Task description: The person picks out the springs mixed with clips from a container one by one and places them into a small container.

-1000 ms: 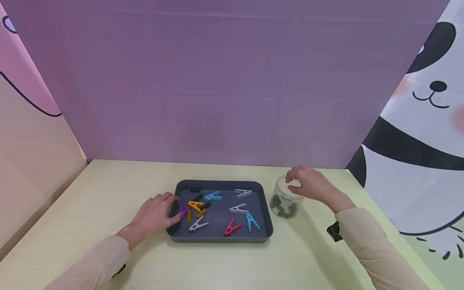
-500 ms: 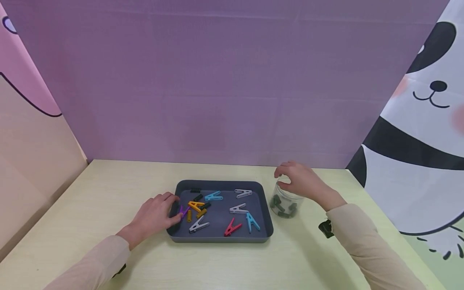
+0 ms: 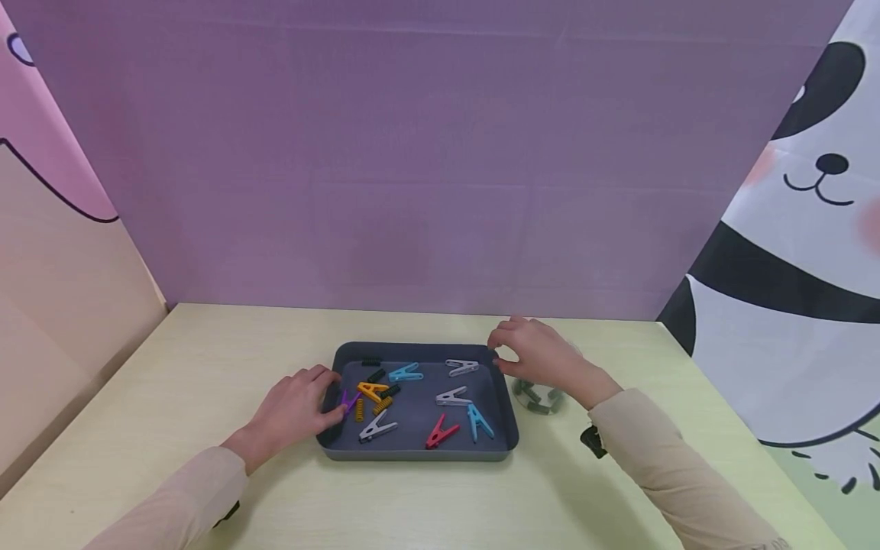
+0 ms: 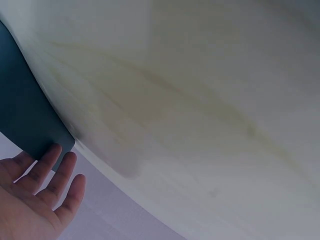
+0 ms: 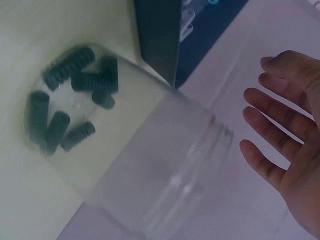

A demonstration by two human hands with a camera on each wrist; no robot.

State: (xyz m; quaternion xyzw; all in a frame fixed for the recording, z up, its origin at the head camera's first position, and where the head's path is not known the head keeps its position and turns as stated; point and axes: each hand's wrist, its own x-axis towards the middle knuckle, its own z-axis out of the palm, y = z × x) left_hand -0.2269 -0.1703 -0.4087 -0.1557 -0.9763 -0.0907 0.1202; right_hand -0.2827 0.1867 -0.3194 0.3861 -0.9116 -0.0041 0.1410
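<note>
My left hand [image 3: 292,405] rests at the left rim of a dark grey tray [image 3: 419,454], fingers loosely bent. In the left wrist view its fingertips [image 4: 70,159] lie against the tray's outside wall. A purple clothespin [image 3: 349,402] lies just inside, near the thumb. My right hand [image 3: 539,355] hovers by the tray's upper right corner, thumb and fingers apart with nothing between them. Behind it, partly hidden, stands a clear open jar [image 5: 165,150] with several dark green springs [image 5: 70,65] at its bottom.
In the tray lie several clothespins: orange [image 3: 372,390], blue [image 3: 406,372], white [image 3: 376,428] and red [image 3: 441,433]. Yellow springs [image 3: 360,410] and dark springs [image 3: 371,362] lie among them, toward the left. A purple backdrop [image 3: 412,191] rises behind the table.
My right hand has moved left from over the jar to the tray's upper right corner, with its fingers still apart. The left hand and the tray's contents look unmoved.
</note>
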